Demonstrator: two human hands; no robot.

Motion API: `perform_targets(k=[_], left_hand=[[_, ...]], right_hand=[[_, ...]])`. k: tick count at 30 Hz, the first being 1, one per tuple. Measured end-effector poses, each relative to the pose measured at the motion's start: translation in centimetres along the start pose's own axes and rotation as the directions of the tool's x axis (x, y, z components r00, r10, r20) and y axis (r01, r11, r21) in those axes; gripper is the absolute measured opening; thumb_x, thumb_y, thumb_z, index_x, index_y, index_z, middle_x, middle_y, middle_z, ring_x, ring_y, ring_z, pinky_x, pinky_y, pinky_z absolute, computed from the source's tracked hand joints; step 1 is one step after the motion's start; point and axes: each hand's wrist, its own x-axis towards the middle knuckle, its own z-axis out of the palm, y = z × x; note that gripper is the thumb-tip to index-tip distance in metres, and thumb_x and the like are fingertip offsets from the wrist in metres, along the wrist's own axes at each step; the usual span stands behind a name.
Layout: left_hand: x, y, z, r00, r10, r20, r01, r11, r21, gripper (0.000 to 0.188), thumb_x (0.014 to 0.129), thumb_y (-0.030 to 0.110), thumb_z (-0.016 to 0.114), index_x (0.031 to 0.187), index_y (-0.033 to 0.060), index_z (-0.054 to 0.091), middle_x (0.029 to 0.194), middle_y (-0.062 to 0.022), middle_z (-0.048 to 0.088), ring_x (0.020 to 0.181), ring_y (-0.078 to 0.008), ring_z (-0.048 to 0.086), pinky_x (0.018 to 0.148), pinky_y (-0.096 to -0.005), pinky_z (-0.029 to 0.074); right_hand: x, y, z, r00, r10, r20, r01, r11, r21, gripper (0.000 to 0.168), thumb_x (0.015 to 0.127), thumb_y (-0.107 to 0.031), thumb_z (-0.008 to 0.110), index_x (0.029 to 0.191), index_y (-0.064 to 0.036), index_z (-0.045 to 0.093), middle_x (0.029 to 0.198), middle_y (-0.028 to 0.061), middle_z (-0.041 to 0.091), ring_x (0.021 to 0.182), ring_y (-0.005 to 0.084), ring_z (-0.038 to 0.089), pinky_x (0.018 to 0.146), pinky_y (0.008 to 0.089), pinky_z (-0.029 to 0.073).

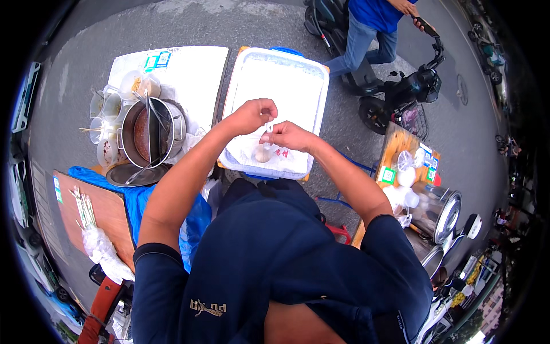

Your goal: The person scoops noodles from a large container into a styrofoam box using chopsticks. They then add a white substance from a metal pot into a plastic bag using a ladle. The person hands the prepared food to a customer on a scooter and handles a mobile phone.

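A small clear plastic bag (269, 127) with a pale, roundish lump (262, 155) at its bottom hangs between my hands. My left hand (258, 116) has its fingertips pinched at the bag's top. Just below and to the right, my right hand (288, 136) grips the bag's neck between thumb and fingers. Both hands are over a white plastic lid with a blue-edged rim (323, 99). Under the bag, a white sheet with red printed writing (296, 160) covers the near part of the lid. What exactly the lump is, I cannot tell.
To the left, a divided metal pot (180, 142) of reddish sauce stands beside plastic tubs (112, 106). Bagged thin sticks (88, 210) lie on a brown board (64, 202). Stacked cups (406, 176) and a lidded container (447, 215) are at right. Beyond, a person (371, 26) straddles a scooter (412, 88).
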Motion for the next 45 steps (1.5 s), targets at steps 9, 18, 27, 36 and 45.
perform_targets(k=[9, 18, 27, 36, 45], left_hand=[[-2.1, -5.0, 1.7, 0.933, -0.321, 0.163, 0.359, 0.853, -0.379, 0.019, 0.105, 0.021, 0.05, 0.111, 0.0096, 0.064, 0.095, -0.0022, 0.068, 0.087, -0.0103, 0.061, 0.069, -0.0259, 0.047], [-5.7, -4.9, 3.7, 0.943, -0.3, -0.147, 0.124, 0.722, -0.68, 0.022, 0.102, 0.02, 0.066, 0.121, 0.009, 0.063, 0.104, -0.004, 0.072, 0.095, -0.0126, 0.068, 0.071, -0.0258, 0.049], [-6.4, -10.0, 3.5, 0.807, -0.451, -0.38, -0.038, 0.603, -0.797, 0.022, 0.099, 0.002, 0.064, 0.12, 0.0052, 0.059, 0.102, -0.0082, 0.068, 0.091, -0.0172, 0.069, 0.075, -0.0284, 0.058], [-3.3, -14.5, 1.8, 0.672, -0.629, -0.391, 0.009, 0.535, -0.845, 0.026, 0.098, -0.006, 0.06, 0.122, 0.0025, 0.056, 0.107, -0.0112, 0.063, 0.085, -0.0194, 0.066, 0.077, -0.0316, 0.062], [-3.0, -15.3, 2.7, 0.692, -0.603, -0.397, -0.079, 0.483, -0.872, 0.025, 0.097, -0.003, 0.064, 0.12, 0.003, 0.056, 0.107, -0.0112, 0.064, 0.082, -0.0182, 0.066, 0.073, -0.0295, 0.06]], right_hand=[[-1.2, -2.7, 2.5, 0.658, -0.748, -0.09, 0.283, 0.356, -0.89, 0.017, 0.079, -0.009, 0.069, 0.095, -0.012, 0.065, 0.088, 0.0053, 0.063, 0.083, 0.0256, 0.066, 0.067, 0.0386, 0.056], [-1.6, 0.4, 6.0, 0.545, -0.634, -0.549, 0.199, 0.734, -0.65, 0.016, 0.085, -0.015, 0.079, 0.085, -0.008, 0.064, 0.082, 0.0059, 0.059, 0.076, 0.0231, 0.062, 0.059, 0.0358, 0.049], [-2.7, 6.4, 6.8, 0.691, 0.17, -0.702, 0.148, 0.918, 0.368, 0.019, 0.094, -0.013, 0.078, 0.084, -0.008, 0.062, 0.072, 0.0009, 0.064, 0.065, 0.0074, 0.054, 0.06, 0.024, 0.044], [-0.5, 9.7, 4.5, 0.686, 0.363, -0.63, 0.024, 0.855, 0.519, 0.02, 0.094, -0.004, 0.073, 0.082, -0.006, 0.058, 0.073, 0.0051, 0.062, 0.062, 0.0107, 0.053, 0.058, 0.0273, 0.044], [0.6, 11.3, 3.6, 0.672, 0.428, -0.605, -0.097, 0.86, 0.501, 0.02, 0.091, -0.01, 0.077, 0.091, -0.008, 0.057, 0.074, 0.0036, 0.063, 0.059, 0.0097, 0.054, 0.05, 0.0252, 0.04]])
